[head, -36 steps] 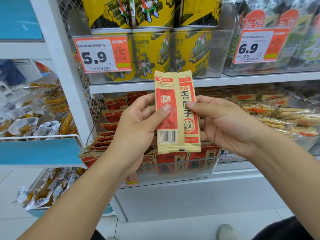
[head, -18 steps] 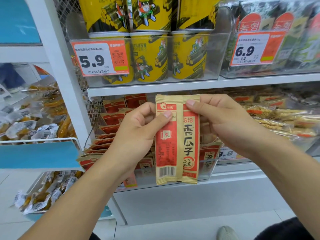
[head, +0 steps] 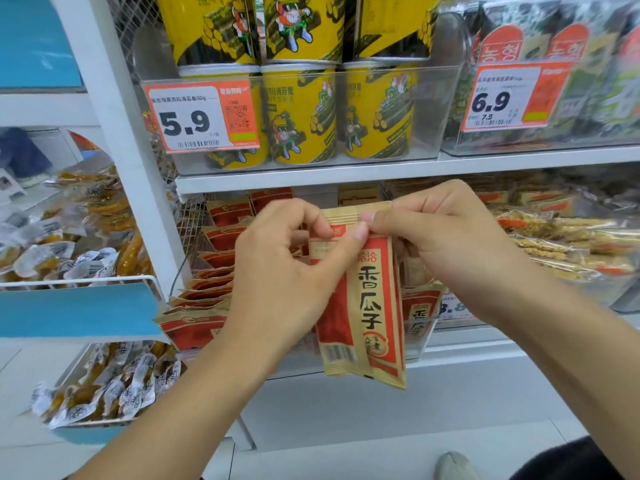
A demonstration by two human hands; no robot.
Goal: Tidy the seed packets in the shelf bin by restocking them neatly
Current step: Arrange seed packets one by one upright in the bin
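Flat tan-and-red paper seed packet (head: pixel 363 306) upright before clear plastic shelf bin (head: pixel 420 337). Left hand (head: pixel 277 278) and right hand (head: pixel 446 237) both pinch its crimped top edge, fingers curled, wrists raised.

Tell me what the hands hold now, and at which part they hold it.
Both the left hand and the right hand pinch one seed packet at its top edge; the packet hangs upright in front of the shelf bin.

Tan-and-red seed packets (head: pixel 360 306) held upright, top edge pinched, before clear shelf bin (head: pixel 420 344) of matching packets
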